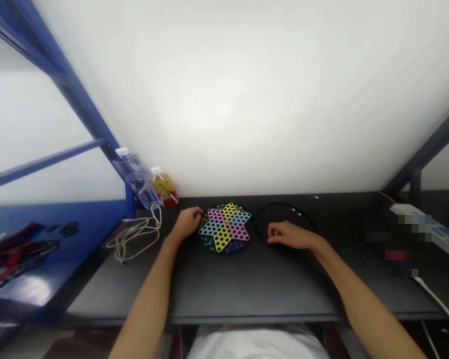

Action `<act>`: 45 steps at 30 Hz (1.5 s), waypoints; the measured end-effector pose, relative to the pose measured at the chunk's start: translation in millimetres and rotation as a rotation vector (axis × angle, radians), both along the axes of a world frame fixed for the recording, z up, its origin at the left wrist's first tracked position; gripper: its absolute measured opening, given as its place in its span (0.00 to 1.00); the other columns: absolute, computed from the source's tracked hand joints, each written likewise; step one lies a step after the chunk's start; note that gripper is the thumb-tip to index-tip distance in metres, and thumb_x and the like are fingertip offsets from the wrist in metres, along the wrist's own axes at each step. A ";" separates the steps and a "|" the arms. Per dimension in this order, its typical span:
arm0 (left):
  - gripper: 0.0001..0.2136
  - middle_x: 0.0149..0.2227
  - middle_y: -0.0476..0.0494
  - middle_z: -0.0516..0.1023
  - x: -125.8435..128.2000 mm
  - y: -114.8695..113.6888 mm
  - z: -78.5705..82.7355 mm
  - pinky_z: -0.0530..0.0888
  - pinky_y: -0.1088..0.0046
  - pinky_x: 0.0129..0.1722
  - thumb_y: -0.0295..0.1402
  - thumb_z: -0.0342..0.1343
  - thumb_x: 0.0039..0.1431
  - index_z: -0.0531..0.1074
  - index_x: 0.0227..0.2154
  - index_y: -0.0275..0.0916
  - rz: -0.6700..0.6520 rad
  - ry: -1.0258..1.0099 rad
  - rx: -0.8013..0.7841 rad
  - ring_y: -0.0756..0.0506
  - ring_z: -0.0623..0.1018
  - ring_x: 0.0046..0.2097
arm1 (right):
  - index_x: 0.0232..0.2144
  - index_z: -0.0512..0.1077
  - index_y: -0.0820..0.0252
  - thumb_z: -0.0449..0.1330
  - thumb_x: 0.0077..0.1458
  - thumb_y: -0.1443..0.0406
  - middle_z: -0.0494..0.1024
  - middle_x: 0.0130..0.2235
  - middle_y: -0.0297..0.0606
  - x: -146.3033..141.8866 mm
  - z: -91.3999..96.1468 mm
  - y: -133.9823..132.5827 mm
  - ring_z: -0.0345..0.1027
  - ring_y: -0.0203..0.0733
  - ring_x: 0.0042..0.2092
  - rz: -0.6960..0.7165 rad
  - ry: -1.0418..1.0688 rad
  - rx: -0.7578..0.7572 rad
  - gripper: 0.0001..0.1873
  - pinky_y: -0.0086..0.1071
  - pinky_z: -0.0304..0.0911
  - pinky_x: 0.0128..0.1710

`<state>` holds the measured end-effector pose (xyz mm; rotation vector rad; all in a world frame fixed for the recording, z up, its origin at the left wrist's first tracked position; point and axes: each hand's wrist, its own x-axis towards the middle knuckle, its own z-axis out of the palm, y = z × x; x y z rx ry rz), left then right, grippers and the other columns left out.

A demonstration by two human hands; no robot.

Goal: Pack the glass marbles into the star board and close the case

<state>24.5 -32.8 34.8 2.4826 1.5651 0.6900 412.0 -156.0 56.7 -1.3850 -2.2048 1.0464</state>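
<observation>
A round Chinese checkers board (224,227) with a star of yellow, pink and light blue points lies on the black table. Small dark and coloured pieces show around the star, near its rim. My left hand (189,221) rests against the board's left edge, its fingers curled; whether anything is in them is hidden. Right of the board lies a round black lid or tray (275,208) with a few small whitish pieces near its upper right. Over this tray is my right hand (288,235), fingers drawn together as in a pinch. Anything between those fingertips is too small to make out.
Behind my left hand stand a clear bottle (136,177) and a yellow-and-red drink bottle (164,188). A coiled white cable (134,237) lies at the left. On the right are a white power strip (443,234) and a pixelated patch. A white wall rises behind the table.
</observation>
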 end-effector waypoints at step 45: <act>0.15 0.39 0.42 0.81 4.1 -3.7 0.1 0.72 0.70 0.46 0.28 0.47 0.57 0.78 0.39 0.39 0.024 0.000 -0.014 0.44 0.79 0.42 | 0.16 0.57 0.56 0.53 0.56 0.42 0.53 0.14 0.25 -116.5 -22.3 63.4 0.44 0.30 0.16 -0.612 1.186 -0.008 0.30 0.32 0.63 0.24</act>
